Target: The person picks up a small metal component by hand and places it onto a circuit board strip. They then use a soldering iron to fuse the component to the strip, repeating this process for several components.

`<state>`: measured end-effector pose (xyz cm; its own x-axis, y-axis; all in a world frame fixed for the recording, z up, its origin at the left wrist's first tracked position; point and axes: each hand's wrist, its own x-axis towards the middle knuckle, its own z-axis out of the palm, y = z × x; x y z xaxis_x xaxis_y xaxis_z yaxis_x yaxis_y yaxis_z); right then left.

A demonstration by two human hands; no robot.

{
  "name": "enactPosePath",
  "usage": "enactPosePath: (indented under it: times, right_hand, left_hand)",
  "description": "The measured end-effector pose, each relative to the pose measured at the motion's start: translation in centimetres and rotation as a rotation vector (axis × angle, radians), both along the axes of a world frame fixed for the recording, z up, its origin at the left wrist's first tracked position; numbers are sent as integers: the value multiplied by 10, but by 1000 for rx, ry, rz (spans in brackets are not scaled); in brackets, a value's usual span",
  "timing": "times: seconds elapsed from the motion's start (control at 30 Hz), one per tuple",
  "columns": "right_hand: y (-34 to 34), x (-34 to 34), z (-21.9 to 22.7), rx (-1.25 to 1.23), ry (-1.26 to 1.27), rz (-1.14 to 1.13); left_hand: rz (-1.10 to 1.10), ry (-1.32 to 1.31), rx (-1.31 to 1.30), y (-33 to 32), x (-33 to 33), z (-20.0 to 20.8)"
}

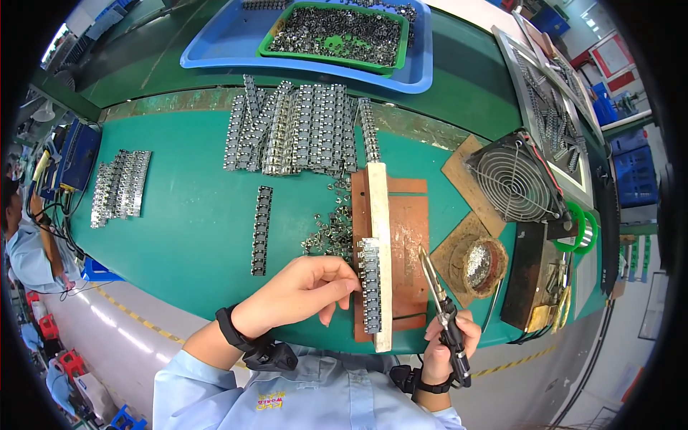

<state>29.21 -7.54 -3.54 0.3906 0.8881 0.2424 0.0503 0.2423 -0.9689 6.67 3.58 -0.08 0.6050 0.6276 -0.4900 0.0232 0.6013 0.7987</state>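
Observation:
My right hand point(459, 342) grips a soldering iron point(450, 324), its bare metal tip pointing up and away over the brown board point(407, 244). On that board a pale wooden bar point(380, 208) runs away from me, and a strip of small circuit boards point(370, 290) rests along its left side. The thumb and fingers of my left hand point(304, 288) are pinched together at the strip's left edge; whatever they hold is too small to make out. Loose small metal parts point(330, 233) lie scattered just beyond that hand. A single strip point(262, 231) lies farther left.
Many strips point(308, 129) are stacked at the back, with a smaller group point(122, 188) at left. Behind them, a green tray point(394, 61) of metal parts sits inside a blue tray point(423, 79). A fan point(512, 175), solder dish point(480, 265) and green-rimmed solder spool point(586, 231) stand right.

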Motion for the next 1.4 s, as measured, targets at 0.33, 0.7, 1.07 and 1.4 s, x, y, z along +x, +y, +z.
enactPosePath:
  times: [0.33, 0.7, 1.07, 1.4]
  right_hand:
    - [21, -19, 20, 143, -535, 389]
    - [13, -30, 5, 106, -432, 328]
    - [7, -27, -1, 69, -258, 270]
    - [10, -24, 0, 92, -277, 304]
  left_hand:
    - [59, 250, 574, -41, 14, 8]
    - [203, 215, 691, -52, 27, -4]
    - [230, 282, 868, -49, 45, 3]
    - [246, 311, 878, -50, 47, 4]
